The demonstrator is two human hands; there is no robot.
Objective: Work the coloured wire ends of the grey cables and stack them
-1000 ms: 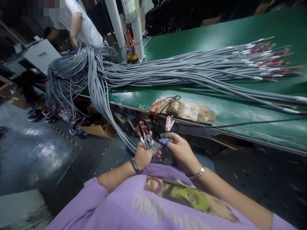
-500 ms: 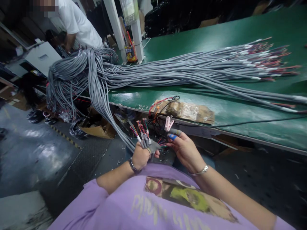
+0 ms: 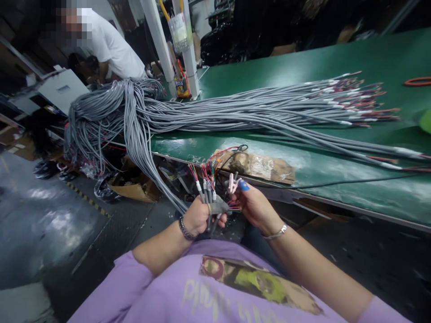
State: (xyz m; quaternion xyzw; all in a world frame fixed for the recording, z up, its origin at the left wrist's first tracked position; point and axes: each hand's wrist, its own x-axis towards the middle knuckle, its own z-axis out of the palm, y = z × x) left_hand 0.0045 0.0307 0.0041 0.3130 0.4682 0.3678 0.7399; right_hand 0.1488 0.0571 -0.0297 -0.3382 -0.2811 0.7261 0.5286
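My left hand [image 3: 198,216] is closed around a bunch of grey cables [image 3: 206,192], with a grey covering on its thumb. Stripped, multicoloured wire ends [image 3: 208,176] fan out above this fist. More thin coloured wires [image 3: 235,206] stick out at its right side, towards my other hand. My right hand [image 3: 256,204], its thumb wrapped in blue, pinches a small pale pink clip [image 3: 232,184] just in front of the bench edge. The clip partly hides the fingertips behind it.
A long bundle of grey cables [image 3: 229,112] lies across the green bench [image 3: 336,179] and hangs over its left end. Taped cardboard [image 3: 269,168] with leads sits at the front edge. A person in a white shirt [image 3: 117,49] stands at far left. A cardboard box [image 3: 134,188] is below.
My right hand has risen slightly, and its thumb now lies against the pink clip. The cables in my left hand are more upright. The whole view has shifted a little.
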